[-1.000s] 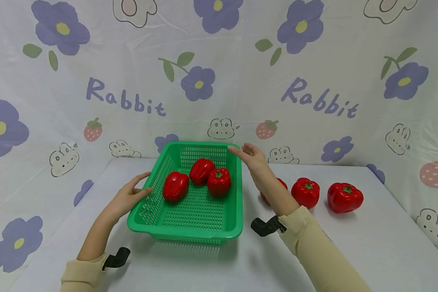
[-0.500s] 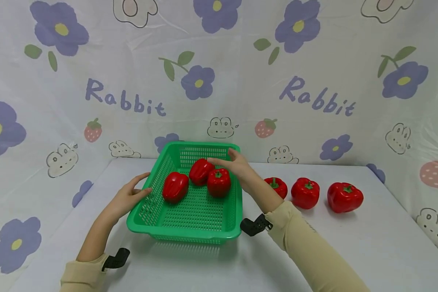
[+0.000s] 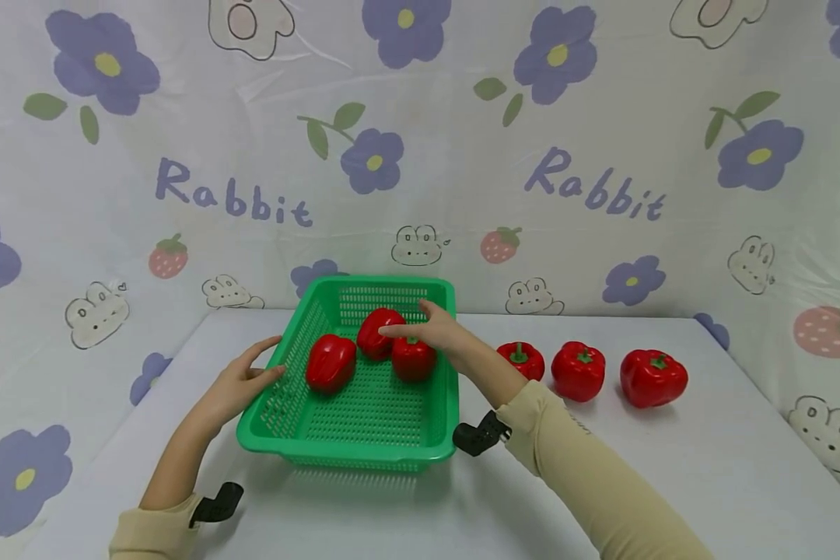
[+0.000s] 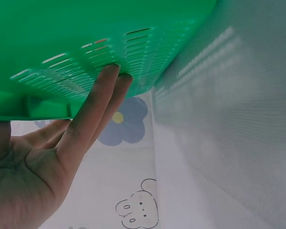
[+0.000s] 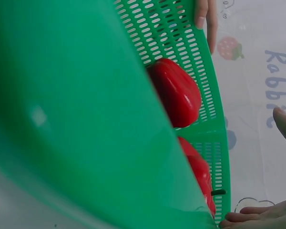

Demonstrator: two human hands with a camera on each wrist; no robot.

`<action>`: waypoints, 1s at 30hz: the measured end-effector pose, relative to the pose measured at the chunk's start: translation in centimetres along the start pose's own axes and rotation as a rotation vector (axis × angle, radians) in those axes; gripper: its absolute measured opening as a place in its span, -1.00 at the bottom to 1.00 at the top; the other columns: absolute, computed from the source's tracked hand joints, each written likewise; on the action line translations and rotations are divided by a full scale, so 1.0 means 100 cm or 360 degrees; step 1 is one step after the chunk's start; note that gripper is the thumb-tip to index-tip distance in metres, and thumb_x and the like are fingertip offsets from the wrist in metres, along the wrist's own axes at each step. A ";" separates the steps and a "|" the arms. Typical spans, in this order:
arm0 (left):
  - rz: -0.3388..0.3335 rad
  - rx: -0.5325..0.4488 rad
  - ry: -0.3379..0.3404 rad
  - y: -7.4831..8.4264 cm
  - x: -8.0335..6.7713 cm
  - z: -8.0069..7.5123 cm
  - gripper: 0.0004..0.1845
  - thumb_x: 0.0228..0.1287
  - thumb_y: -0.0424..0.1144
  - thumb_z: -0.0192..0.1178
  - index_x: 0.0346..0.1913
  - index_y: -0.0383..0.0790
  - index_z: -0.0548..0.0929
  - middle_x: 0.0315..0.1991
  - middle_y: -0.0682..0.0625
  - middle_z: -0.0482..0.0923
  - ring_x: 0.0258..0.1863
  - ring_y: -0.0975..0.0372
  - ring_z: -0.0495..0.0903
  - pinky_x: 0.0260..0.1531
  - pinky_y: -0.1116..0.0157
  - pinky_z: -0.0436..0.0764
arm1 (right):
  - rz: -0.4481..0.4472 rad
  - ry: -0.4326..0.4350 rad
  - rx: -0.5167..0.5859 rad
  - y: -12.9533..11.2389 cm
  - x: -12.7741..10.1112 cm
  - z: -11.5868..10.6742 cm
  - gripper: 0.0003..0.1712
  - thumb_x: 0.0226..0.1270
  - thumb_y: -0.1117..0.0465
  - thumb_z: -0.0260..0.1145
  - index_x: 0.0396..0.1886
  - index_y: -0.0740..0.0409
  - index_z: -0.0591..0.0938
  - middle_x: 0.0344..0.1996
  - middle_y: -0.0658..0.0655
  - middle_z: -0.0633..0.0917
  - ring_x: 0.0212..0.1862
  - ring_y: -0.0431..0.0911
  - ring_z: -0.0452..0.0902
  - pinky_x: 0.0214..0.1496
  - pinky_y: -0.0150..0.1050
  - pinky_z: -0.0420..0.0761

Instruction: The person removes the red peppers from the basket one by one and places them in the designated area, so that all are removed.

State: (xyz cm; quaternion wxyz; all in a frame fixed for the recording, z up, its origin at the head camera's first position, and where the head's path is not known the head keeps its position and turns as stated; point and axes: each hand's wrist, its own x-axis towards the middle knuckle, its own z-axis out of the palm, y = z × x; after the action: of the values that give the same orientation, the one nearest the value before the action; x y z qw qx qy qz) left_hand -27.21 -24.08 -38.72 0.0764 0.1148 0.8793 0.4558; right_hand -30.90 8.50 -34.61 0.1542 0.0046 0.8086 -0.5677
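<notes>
A green plastic basket (image 3: pixel 364 449) with slotted walls stands on the white table and holds red bell peppers: one at left (image 3: pixel 331 363), one at the back (image 3: pixel 374 334) and one at right (image 3: pixel 413 362). My left hand (image 3: pixel 234 389) holds its left rim, thumb over the edge; in the left wrist view the fingers (image 4: pixel 93 107) lie against the outer wall. Above the right pepper hovers my right hand (image 3: pixel 441 334), thumb and fingers spread. It holds nothing; whether it touches that pepper I cannot tell. The right wrist view shows the basket wall (image 5: pixel 86 119) hiding part of the peppers.
Right of the basket, more red bell peppers stand in a row: a near one (image 3: pixel 521 360) partly behind my right forearm, a middle one (image 3: pixel 578 372) and a far-right one (image 3: pixel 653 379). A patterned cloth (image 3: pixel 420 187) closes off the back.
My right hand has moved left from the basket's right back rim to over the peppers inside. My left hand keeps its place on the rim. The head view has shifted slightly.
</notes>
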 end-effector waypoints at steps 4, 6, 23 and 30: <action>0.0006 -0.0031 -0.0006 -0.002 -0.001 0.000 -0.29 0.49 -0.08 0.04 0.55 -0.14 0.00 0.08 -0.49 0.55 -0.29 0.12 0.73 -0.34 0.28 0.69 | 0.0002 -0.0024 -0.0060 0.000 -0.002 0.002 0.16 0.10 -0.06 0.47 0.56 0.09 0.03 0.55 0.19 0.10 0.53 0.16 0.03 0.46 0.20 0.22; 0.0006 -0.0037 -0.0008 -0.002 -0.001 0.001 -0.29 0.49 -0.09 0.04 0.55 -0.14 0.00 0.06 -0.49 0.56 -0.31 0.12 0.74 -0.35 0.29 0.69 | 0.0010 -0.0044 -0.0107 0.000 -0.003 0.002 0.16 0.09 -0.06 0.47 0.56 0.09 0.04 0.54 0.20 0.12 0.52 0.17 0.05 0.45 0.21 0.24; -0.0008 -0.0007 -0.0016 -0.004 0.006 -0.004 -0.28 0.48 -0.06 0.04 0.55 -0.12 0.00 0.09 -0.48 0.55 -0.25 0.12 0.73 -0.30 0.28 0.68 | -0.0048 -0.0247 -0.0418 -0.006 -0.010 0.018 0.11 0.05 -0.07 0.49 0.53 0.11 0.15 0.40 0.20 0.36 0.40 0.12 0.23 0.34 0.15 0.42; -0.0010 0.0023 -0.0032 -0.004 0.010 -0.008 -0.28 0.49 -0.04 0.04 0.55 -0.11 0.01 0.11 -0.46 0.54 -0.19 0.11 0.71 -0.25 0.24 0.66 | -0.0058 -0.0240 -0.0458 -0.011 -0.014 0.029 0.15 0.05 -0.09 0.49 0.55 0.06 0.10 0.46 0.18 0.28 0.45 0.12 0.16 0.33 0.13 0.44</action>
State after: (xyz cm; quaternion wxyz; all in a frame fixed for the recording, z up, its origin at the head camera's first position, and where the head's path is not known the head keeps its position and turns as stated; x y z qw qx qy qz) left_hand -28.40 -24.65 -38.59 0.0859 0.1173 0.8821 0.4481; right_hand -29.05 5.73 -34.15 0.2032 -0.0749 0.8676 -0.4475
